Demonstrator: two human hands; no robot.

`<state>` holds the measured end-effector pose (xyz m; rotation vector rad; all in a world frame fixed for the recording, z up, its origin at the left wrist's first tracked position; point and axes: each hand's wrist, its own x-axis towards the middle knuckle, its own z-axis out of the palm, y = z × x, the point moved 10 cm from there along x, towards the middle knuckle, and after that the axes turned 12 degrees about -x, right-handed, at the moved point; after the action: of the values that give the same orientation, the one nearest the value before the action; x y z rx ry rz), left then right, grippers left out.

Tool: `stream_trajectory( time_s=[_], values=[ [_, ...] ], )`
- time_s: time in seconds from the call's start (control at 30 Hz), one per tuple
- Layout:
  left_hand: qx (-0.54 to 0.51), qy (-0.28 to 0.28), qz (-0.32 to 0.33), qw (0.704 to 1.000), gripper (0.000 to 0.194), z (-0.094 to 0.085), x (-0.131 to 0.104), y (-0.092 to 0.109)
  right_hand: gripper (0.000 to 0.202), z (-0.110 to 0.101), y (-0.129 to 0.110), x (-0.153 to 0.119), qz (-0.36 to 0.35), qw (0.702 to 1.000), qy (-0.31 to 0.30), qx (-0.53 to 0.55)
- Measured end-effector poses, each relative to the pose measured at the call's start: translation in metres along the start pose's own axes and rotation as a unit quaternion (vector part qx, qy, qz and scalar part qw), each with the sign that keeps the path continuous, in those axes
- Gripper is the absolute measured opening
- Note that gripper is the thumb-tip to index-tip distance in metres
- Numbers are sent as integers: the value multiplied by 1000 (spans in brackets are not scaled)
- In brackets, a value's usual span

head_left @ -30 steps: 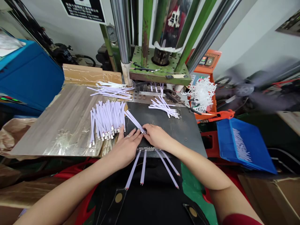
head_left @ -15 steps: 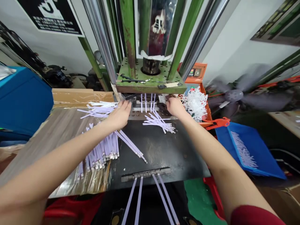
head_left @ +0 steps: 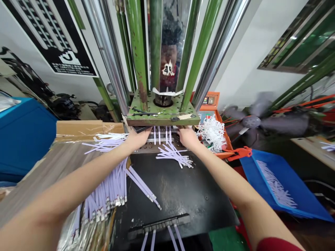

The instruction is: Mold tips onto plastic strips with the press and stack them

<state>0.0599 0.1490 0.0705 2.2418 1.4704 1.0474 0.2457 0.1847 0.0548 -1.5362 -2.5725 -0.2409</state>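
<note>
Both arms reach forward to the press, under its green plate (head_left: pixel 159 120). My left hand (head_left: pixel 139 138) is at the left end of the metal mold (head_left: pixel 163 136), its fingertips partly hidden beneath the plate. At the mold's right end is my right hand (head_left: pixel 187 138), fingers also partly hidden. What either hand grips cannot be made out. Several pale purple strips (head_left: pixel 157 135) lie across the mold between the hands. A loose heap of strips (head_left: pixel 175 156) rests just in front of it. Near the front table edge sits a dark metal bar (head_left: pixel 159 226) with strips in its slots.
Many purple strips (head_left: pixel 112 188) cover the left board (head_left: pixel 60 167). On the right are white scraps (head_left: pixel 213 132) in an orange box (head_left: pixel 222 122), an orange-handled tool (head_left: pixel 239 153), a blue tray (head_left: pixel 309 198) with strips and a spinning fan (head_left: pixel 251 122). Green and steel columns (head_left: pixel 201 52) rise behind.
The head view has tilted up, so the press and table sit lower in the picture. Both hands have moved slightly farther in at the mold's ends, and the right hand's fingers are more hidden.
</note>
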Motion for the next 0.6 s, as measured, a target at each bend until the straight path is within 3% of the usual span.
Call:
stream_trajectory(
  time_s=[0.07,0.17,0.23,0.3,0.37,0.43,0.47,0.5,0.6],
  values=[
    [46,-68,8,997,29,13,-40,18,25,-1,-8,-58,-50,998,-20,39],
    [100,-208,24,973,34,46,-110,51,9,3,-24,-143,-125,984,-85,92],
    [90,-252,24,963,27,59,-140,67,13,10,-26,-177,-130,973,-147,120],
    [64,-258,12,964,19,62,-147,69,13,13,-26,-186,-128,962,-180,160],
    [41,-234,-14,971,34,58,-131,57,8,8,-24,-164,-112,951,-166,236],
    [-5,-163,-85,983,59,46,-96,31,8,7,-12,-120,-16,916,-134,378],
    [-36,-117,-132,984,66,40,-78,15,11,11,-4,-94,54,882,-117,453],
    [-72,-69,-182,978,67,35,-60,-1,14,19,5,-71,143,832,-98,527],
    [-144,17,-274,951,54,36,-19,-28,4,34,-3,-4,238,766,-49,596]
  ],
)
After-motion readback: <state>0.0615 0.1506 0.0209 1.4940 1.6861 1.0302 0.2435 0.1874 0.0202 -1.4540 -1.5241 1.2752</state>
